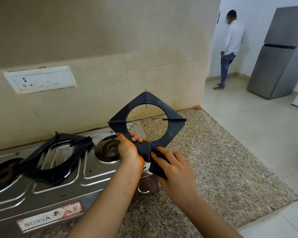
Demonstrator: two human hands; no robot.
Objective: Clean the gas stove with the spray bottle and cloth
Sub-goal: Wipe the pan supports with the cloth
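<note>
Mid-clean, working on parts rather than the stove body. Left hand has a closed pinch on a dark pan support, thumb on the outer edge, fingers curled through the centre ring, holding it tilted up in the air over the right end of the gas stove. Right hand is closed on a dark blue cloth, fingers pressing it against the lower corner of that pan support. So the step in hand looks like wiping the support, corner by corner. Right burner is bare and exposed, its well looks speckled, likely not wiped yet. 2 more pan supports lie stacked loosely and skewed over the middle of the stove top, off their seats; can't tell if those are already wiped. Left burner only partly in frame. Spray bottle not in view anywhere, so can't say where it is or whether the surface has been sprayed. Stove sits on a speckled granite counter against the tiled wall, socket panel above it. Estimate: early-to-middle. Left to do: finish this support, wipe the steel top and burner wells, reseat all supports.
</note>
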